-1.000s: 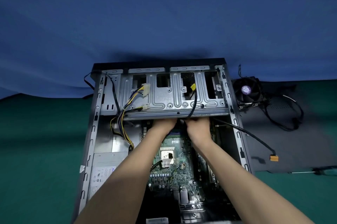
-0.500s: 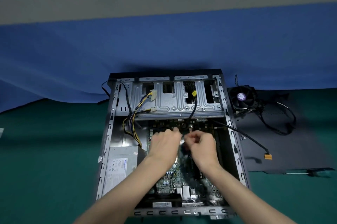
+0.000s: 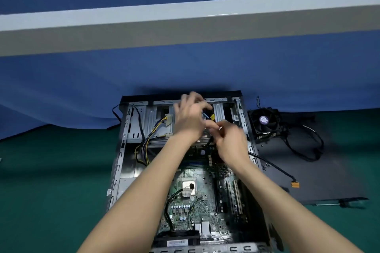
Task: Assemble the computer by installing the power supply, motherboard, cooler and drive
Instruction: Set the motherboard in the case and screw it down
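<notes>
Motherboard (image 3: 191, 203) is lying in the case (image 3: 121, 150) on the bench (image 3: 51, 180). Over drive cage (image 3: 151, 117), small pale part (image 3: 220, 128) is being pinched by right hand (image 3: 231, 143) fingers (image 3: 212, 124); left hand (image 3: 190, 117) fingers curled, hold cannot be told. Risk: part being dropped onto board if pinch slips.

Bare, dull-sheened sheet metal for the case (image 3: 121, 150); matt green cloth over the table (image 3: 51, 180); black plastic on the cooler (image 3: 264, 121).

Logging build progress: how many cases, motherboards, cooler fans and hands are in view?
Case: 1
Motherboard: 1
Cooler fan: 1
Hands: 2, left hand and right hand
Total: 5
</notes>
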Action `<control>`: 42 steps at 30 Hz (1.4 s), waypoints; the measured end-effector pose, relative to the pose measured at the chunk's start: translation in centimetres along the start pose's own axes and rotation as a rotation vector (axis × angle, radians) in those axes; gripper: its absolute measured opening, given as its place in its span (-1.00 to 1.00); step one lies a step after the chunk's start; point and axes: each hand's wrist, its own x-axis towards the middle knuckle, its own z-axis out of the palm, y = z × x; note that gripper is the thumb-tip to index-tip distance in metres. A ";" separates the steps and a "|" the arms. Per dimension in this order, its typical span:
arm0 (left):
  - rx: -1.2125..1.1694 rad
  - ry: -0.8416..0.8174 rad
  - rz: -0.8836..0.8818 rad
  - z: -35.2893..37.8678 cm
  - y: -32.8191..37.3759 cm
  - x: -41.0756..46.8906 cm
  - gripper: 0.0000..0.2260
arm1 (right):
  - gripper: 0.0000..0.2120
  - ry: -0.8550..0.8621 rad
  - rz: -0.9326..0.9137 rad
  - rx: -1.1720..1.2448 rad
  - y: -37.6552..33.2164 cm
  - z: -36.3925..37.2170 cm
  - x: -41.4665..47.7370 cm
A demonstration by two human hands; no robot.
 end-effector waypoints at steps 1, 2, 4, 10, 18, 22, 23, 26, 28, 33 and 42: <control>-0.014 0.067 -0.038 0.4 -0.3 -0.2 -0.43 | -0.83 0.010 0.006 -0.051 0.0 0.2 0.2; -0.004 0.116 -0.077 0.8 -0.5 -0.4 -0.34 | -0.83 0.025 0.013 -0.080 0.0 0.5 0.3; 0.038 0.196 -0.153 1.6 -0.7 -0.9 -0.24 | -0.84 0.055 0.033 -0.102 0.0 0.8 0.5; 0.023 0.189 -0.205 3.2 -1.0 -0.8 -0.57 | -0.80 0.108 0.019 -0.093 0.0 1.1 0.5; 0.038 0.083 -0.020 3.2 -2.2 -1.9 -0.70 | -0.85 0.002 0.049 -0.193 -1.3 1.2 1.4; 0.093 -0.021 -0.004 2.7 -2.0 -2.2 -0.64 | -0.81 -0.084 0.006 -0.208 -1.9 0.7 2.0; 0.057 -0.029 -0.031 2.4 -1.9 -2.3 -0.62 | -0.81 -0.114 -0.033 -0.220 -1.8 0.6 1.9; -0.034 0.004 -0.057 1.1 -2.0 -3.6 -0.62 | -0.81 -0.162 -0.119 -0.184 -0.9 0.4 1.3; 0.026 0.119 0.061 0.2 -2.4 -5.3 -0.72 | -0.79 -0.157 -0.116 -0.074 -0.4 0.2 1.1; 0.117 0.208 0.293 -0.7 -3.8 -10.4 -0.85 | -0.74 0.206 -0.219 0.080 0.3 -1.1 -1.6; 0.452 -0.514 -0.102 4.3 -5.3 -10.7 -0.48 | -0.92 -0.965 0.080 -0.206 5.2 3.2 -9.2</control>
